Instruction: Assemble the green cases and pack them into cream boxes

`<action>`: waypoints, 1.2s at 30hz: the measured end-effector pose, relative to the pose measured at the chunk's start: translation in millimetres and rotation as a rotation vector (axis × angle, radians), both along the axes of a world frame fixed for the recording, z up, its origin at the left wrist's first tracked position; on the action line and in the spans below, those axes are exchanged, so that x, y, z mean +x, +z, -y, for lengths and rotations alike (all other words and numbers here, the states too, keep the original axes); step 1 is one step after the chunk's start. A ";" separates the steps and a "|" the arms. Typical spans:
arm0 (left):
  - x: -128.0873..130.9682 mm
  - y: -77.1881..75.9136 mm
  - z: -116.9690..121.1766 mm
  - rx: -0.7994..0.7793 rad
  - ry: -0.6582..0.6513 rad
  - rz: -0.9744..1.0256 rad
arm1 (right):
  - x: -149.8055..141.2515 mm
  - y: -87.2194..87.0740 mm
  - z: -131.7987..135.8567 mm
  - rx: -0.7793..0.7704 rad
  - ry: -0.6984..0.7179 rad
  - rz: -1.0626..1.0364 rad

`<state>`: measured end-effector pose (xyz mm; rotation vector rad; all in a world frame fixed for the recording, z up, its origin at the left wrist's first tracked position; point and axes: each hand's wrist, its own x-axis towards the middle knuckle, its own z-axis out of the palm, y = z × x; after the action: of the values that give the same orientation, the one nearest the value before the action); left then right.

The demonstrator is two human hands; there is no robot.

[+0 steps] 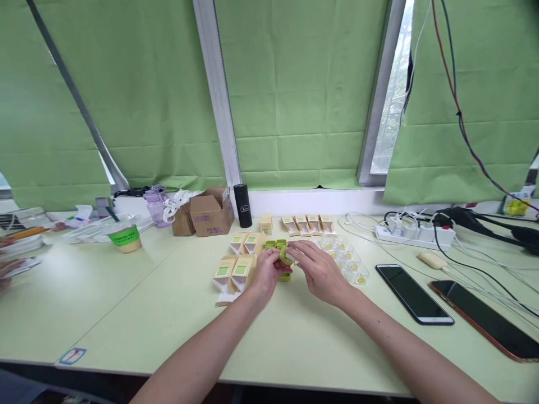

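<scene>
The fingers (272,257) of the left hand (266,270) grip a green piece (284,256) above the tabletop (311,342) and those of the right hand (320,270) bend at its side, hold unclear, so a loose pinch could drop it among the green cases (270,244).

Bright, even light filled the room, with daylight whitening the window gap (391,112) beside the green blinds (301,95). I saw only soft, faint shadows on the table (177,331). Toward the edges, the window posts (218,95) leaned; print on the small boxes (241,270) looked too soft to read.
</scene>
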<state>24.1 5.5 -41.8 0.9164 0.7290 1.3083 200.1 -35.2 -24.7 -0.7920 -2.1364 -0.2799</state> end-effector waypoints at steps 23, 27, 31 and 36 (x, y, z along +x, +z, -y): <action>0.6 -5.6 -0.7 0.088 -0.049 -0.206 | -4.3 -25.9 -17.0 -1.001 0.496 -1.229; 0.0 -2.7 2.0 0.116 -0.020 -0.216 | -5.3 -24.0 -15.1 -1.074 0.536 -1.292; 0.6 -0.6 3.6 0.145 0.021 -0.219 | -6.9 -26.3 -15.7 -1.099 0.517 -1.324; 1.4 0.7 2.8 0.179 0.075 -0.217 | -7.0 -30.0 -16.7 -1.111 0.504 -1.339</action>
<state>25.5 2.7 -41.1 1.1991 0.8299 1.3696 193.1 -18.5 -54.7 -0.6240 -0.9376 1.4111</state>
